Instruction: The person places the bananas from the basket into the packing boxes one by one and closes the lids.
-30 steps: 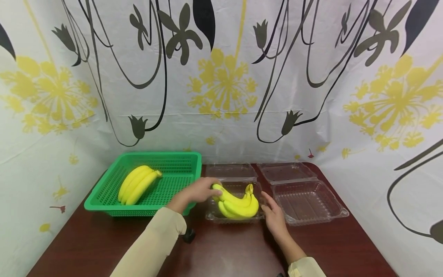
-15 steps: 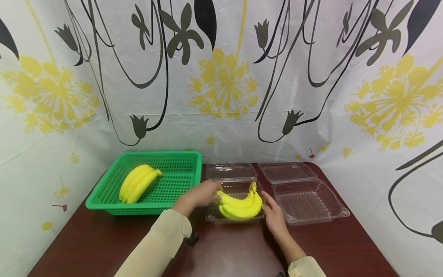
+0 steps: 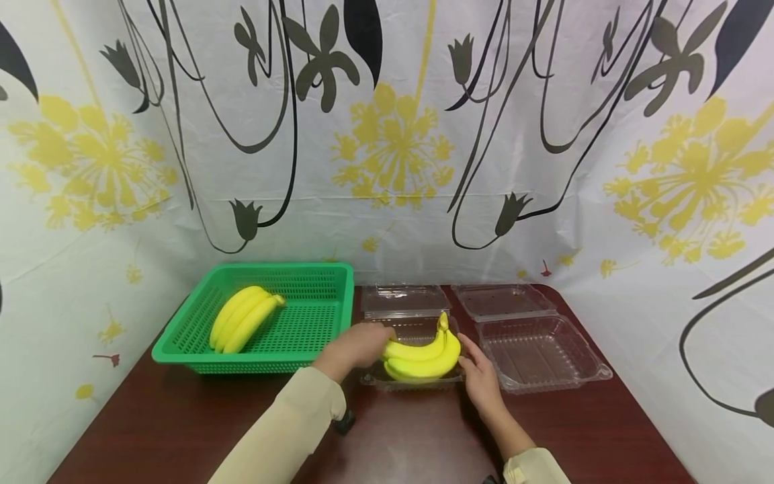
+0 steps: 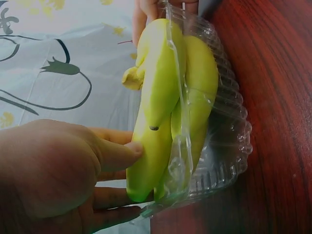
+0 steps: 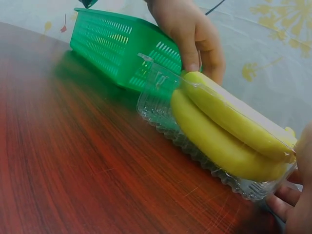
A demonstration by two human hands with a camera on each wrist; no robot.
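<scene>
A bunch of yellow bananas [image 3: 423, 359] lies tilted in the near half of a clear plastic clamshell container [image 3: 411, 386], its stem upward. My left hand [image 3: 358, 346] pinches the left end of the bunch. In the left wrist view, the thumb of that left hand [image 4: 58, 170] lies on one banana, with its fingers behind. At the container's right side, my right hand [image 3: 482, 380] holds the wall beside the bananas. Only part of the right hand [image 5: 297, 190] shows in the right wrist view, so its full grip is partly hidden.
A green basket [image 3: 254, 370] at the left holds another banana bunch [image 3: 244, 319]. A second clear clamshell container [image 3: 544, 353], lid open, lies to the right. Both stand on a dark red-brown table [image 3: 417, 444], with a patterned cloth [image 3: 393, 249] behind.
My left hand has moved slightly right and lower with the banana bunch, bringing the bunch nearer the container's right wall. The right hand has stayed nearly still.
</scene>
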